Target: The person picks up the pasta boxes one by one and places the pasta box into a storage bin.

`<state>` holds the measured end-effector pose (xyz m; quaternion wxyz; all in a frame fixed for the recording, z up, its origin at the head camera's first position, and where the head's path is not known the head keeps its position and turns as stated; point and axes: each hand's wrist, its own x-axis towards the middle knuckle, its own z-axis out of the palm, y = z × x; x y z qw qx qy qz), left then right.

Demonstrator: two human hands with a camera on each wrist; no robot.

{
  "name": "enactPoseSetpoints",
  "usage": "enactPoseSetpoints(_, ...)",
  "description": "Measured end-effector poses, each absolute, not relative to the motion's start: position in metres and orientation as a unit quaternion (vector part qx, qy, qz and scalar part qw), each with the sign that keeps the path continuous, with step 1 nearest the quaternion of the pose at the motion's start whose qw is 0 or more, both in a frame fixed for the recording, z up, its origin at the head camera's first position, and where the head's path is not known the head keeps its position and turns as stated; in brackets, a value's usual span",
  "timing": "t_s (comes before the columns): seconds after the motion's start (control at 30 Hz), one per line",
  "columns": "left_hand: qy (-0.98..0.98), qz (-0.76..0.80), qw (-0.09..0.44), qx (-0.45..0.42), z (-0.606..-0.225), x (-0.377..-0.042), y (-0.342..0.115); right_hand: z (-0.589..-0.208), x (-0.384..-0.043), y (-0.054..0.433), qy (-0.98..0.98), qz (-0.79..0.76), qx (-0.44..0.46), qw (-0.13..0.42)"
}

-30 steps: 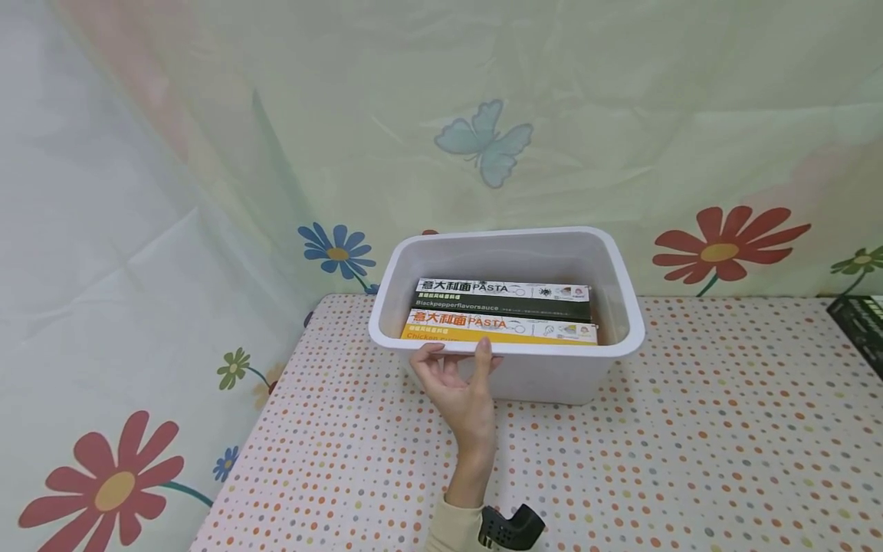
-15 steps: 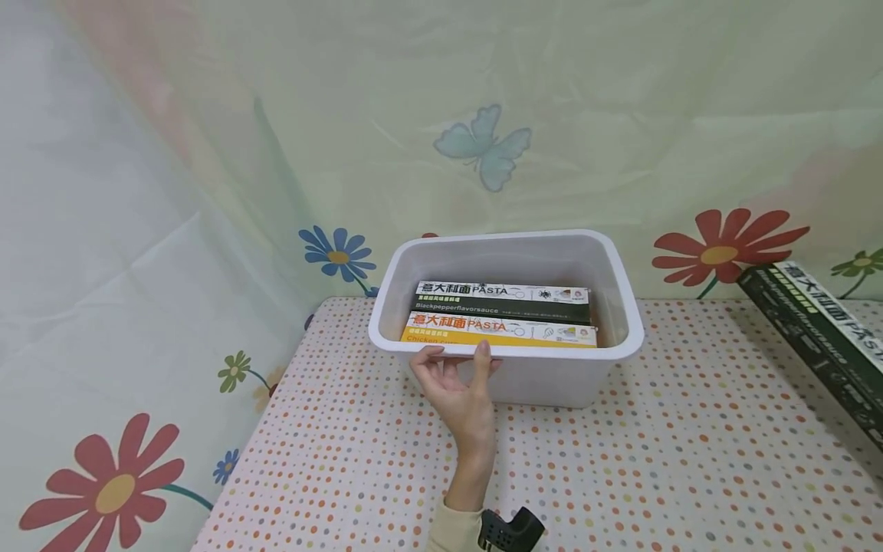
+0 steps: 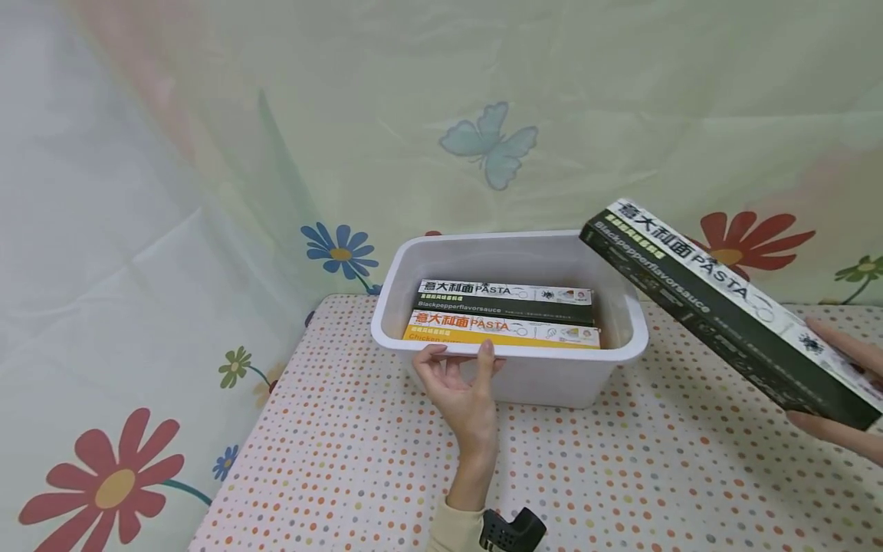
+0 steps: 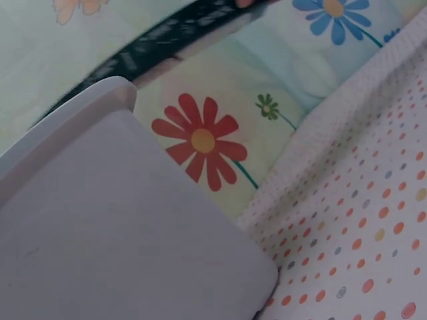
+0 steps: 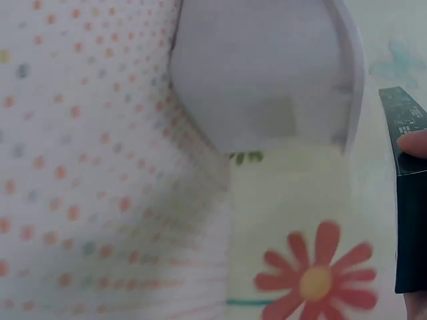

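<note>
A white plastic bin [image 3: 545, 379] stands on the table. Its near rim is held by my left hand [image 3: 461, 402], the thumb over the edge and the fingers under the lip. Inside lie a black-and-white pasta box [image 3: 507, 307] and, in front of it, a yellow-and-white pasta box [image 3: 510, 330]. At the right, my right hand [image 3: 838, 437] grips another black pepper pasta box [image 3: 724, 314] by its near right end, with fingers and thumb on opposite sides. That box is tilted in the air, its far end over the bin's right rim. Part of the right hand is out of frame.
A dotted cloth covers the table [image 3: 331, 429]. Behind and to the left hangs a floral curtain [image 3: 228, 192]. A black device [image 3: 512, 529] is strapped at my left wrist.
The held pasta box has come in from the right edge and moved left and up toward the bin, bringing my right hand into view. My left hand stays on the rim.
</note>
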<state>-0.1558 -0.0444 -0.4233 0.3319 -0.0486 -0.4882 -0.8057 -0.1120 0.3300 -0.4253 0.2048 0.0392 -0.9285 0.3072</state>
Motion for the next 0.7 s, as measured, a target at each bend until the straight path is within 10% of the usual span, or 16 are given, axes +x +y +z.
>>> enactPoseSetpoints(0.7,-0.490,-0.802,0.338,-0.051,-0.425,-0.157,-0.042,-0.320,-0.204,0.217,-0.885,0.376,0.256,0.100)
